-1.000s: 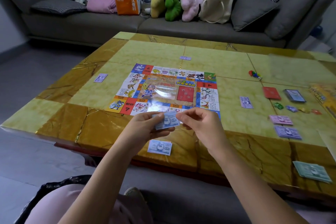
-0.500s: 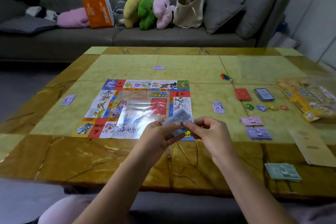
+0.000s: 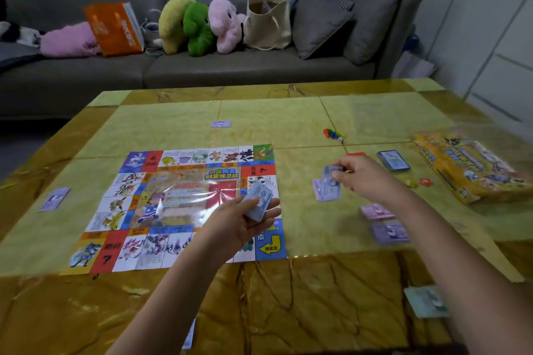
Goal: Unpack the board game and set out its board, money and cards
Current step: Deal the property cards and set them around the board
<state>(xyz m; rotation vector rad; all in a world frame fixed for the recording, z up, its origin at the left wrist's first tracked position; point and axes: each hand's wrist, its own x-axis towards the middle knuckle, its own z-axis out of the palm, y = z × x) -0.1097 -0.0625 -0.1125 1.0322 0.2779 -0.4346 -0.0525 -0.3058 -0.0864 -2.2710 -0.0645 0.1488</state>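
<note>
The board (image 3: 184, 204) lies mid-tabletop, with a card deck (image 3: 393, 160) and money piles (image 3: 376, 212) toward the right edge, while the left hand (image 3: 242, 225) grips a blue-note stack (image 3: 258, 202) and the right hand (image 3: 363, 179) pinches one note (image 3: 330, 173), so dealing looks unfinished.

My left hand (image 3: 242, 225) holds a thin stack of pale blue paper banknotes (image 3: 259, 202) over the near right corner of the colourful square paper game board (image 3: 173, 204). Right of the board, my right hand (image 3: 363, 179) pinches one blue banknote (image 3: 329, 172) just above a lilac banknote (image 3: 324, 193) lying flat.

Board (image 3: 184, 204) on table (image 3: 288, 297); box (image 3: 473, 167) right; sofa (image 3: 202, 66) behind.
</note>
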